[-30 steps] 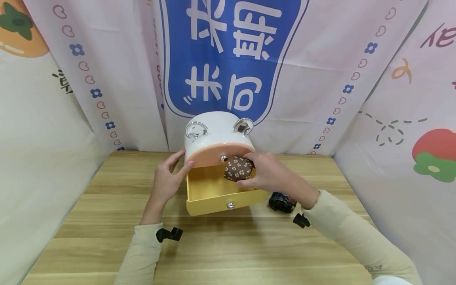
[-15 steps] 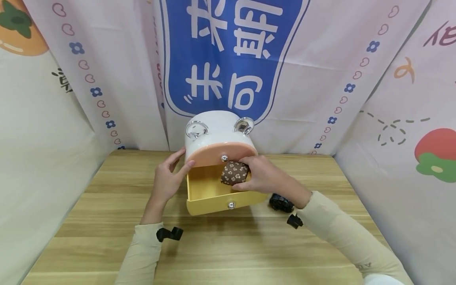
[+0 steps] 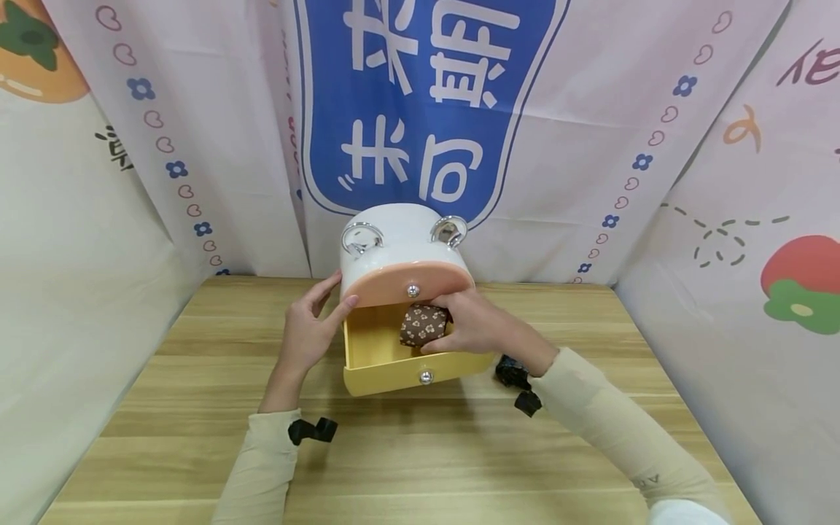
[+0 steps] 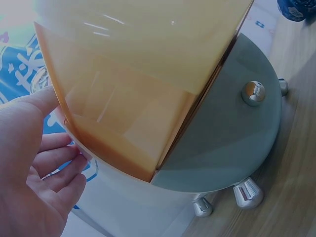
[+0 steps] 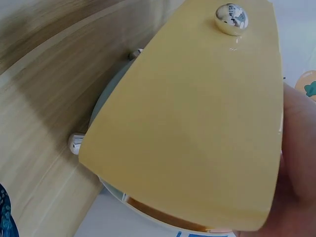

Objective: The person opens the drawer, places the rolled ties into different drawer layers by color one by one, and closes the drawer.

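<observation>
A small white drawer cabinet (image 3: 397, 222) with silver ear-shaped loops stands at the back of the table, its yellow drawer (image 3: 387, 379) pulled out. My right hand (image 3: 475, 324) holds a rolled brown cloth with pale flowers (image 3: 423, 326) inside the right part of that drawer. In the right wrist view the drawer front (image 5: 192, 118) hides the cloth and most of the hand. At the cabinet's left side rests my left hand (image 3: 307, 328), thumb at the front edge and fingers along the side. The left wrist view shows these fingers (image 4: 59, 163) loosely bent.
A dark patterned roll (image 3: 512, 372) lies on the wooden table (image 3: 394, 467), right of the drawer and partly behind the right forearm. Above the yellow drawer is a shut orange drawer (image 3: 374, 286) with a silver knob. Printed cloth (image 3: 558, 168) hangs behind.
My right hand has moved left and down with the brown floral roll, deeper into the yellow drawer. The left hand and the cabinet have stayed in place.
</observation>
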Tool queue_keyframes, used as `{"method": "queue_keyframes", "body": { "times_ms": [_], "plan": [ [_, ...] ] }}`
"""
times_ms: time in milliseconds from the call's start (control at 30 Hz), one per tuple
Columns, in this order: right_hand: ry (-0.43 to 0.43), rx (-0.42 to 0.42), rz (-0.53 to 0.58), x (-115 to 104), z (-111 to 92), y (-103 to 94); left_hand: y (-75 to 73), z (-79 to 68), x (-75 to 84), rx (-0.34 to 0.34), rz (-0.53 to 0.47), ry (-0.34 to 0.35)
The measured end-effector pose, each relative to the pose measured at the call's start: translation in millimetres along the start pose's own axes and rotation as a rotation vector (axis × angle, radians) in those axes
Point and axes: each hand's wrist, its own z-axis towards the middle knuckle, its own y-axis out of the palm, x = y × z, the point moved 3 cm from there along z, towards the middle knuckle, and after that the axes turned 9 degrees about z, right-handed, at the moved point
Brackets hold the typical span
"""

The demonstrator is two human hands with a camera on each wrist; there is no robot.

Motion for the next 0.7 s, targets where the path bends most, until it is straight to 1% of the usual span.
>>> {"method": "queue_keyframes", "body": {
  "times_ms": [167,367,600,700],
  "plan": [
    [-0.017,-0.023,-0.023,1.4,6.0,3.0,-0.2,0.2,-1.1,-0.003,0.004,-0.002],
    [-0.001,-0.070,-0.008,2.3,10.4,7.5,-0.1,-1.3,0.0,-0.010,0.003,-0.009],
    [-0.003,-0.088,-0.020,3.4,14.4,11.1,-0.5,-1.0,1.0,-0.017,0.003,-0.013],
    [-0.001,-0.107,-0.021,2.7,16.0,12.4,-1.4,-1.6,1.0,-0.018,0.002,-0.015]
  ]
}}
